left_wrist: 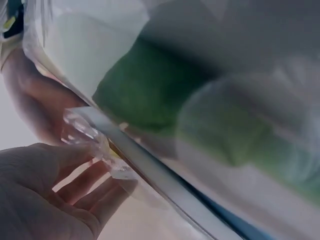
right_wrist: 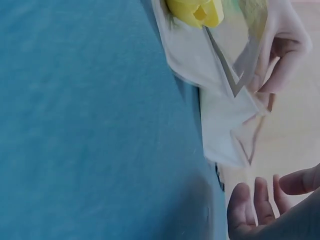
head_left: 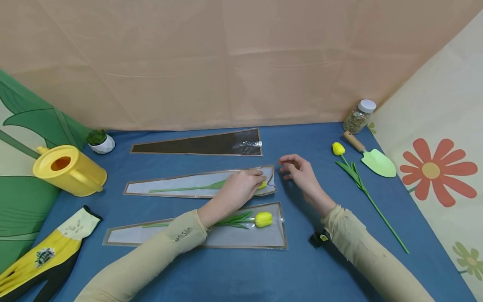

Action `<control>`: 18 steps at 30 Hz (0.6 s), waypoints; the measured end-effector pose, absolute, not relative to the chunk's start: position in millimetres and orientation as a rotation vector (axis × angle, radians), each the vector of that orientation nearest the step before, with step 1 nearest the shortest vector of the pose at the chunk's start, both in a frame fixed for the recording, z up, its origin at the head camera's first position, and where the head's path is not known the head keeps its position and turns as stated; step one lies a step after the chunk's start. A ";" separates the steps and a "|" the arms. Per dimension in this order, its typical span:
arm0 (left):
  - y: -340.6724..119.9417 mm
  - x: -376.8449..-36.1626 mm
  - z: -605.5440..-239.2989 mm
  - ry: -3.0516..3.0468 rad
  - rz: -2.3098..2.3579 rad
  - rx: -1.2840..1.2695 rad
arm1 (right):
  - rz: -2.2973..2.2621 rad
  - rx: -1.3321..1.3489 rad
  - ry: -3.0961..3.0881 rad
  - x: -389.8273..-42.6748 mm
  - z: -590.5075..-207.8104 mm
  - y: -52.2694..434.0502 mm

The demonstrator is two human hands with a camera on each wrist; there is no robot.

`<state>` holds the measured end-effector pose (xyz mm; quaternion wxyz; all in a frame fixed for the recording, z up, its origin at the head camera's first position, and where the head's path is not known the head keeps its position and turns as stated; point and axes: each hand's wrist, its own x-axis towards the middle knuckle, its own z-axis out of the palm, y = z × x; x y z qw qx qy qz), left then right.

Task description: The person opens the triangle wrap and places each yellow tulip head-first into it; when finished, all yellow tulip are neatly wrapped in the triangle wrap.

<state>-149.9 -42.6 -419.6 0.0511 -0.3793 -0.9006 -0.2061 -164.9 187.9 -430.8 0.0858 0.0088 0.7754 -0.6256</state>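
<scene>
Three tapered clear sleeves lie on the blue table. My left hand rests on the wide end of the middle sleeve and pinches its crinkled mouth edge. Inside is a yellow tulip with its green stem pointing left. Just right of that sleeve's mouth my right hand hovers, its fingers relaxed and holding nothing. The near sleeve holds another yellow tulip. The far sleeve looks dark and empty. A loose yellow tulip lies to the right.
A green trowel and a white-lidded jar sit at the back right. At the left are a yellow watering can, a small potted plant and yellow gloves. Paper walls close off the back and the right side.
</scene>
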 end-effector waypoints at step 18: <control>-67.4 -221.1 -396.9 -2.811 -0.601 -0.876 | -1.563 0.001 2.320 -245.6 -417.4 162.7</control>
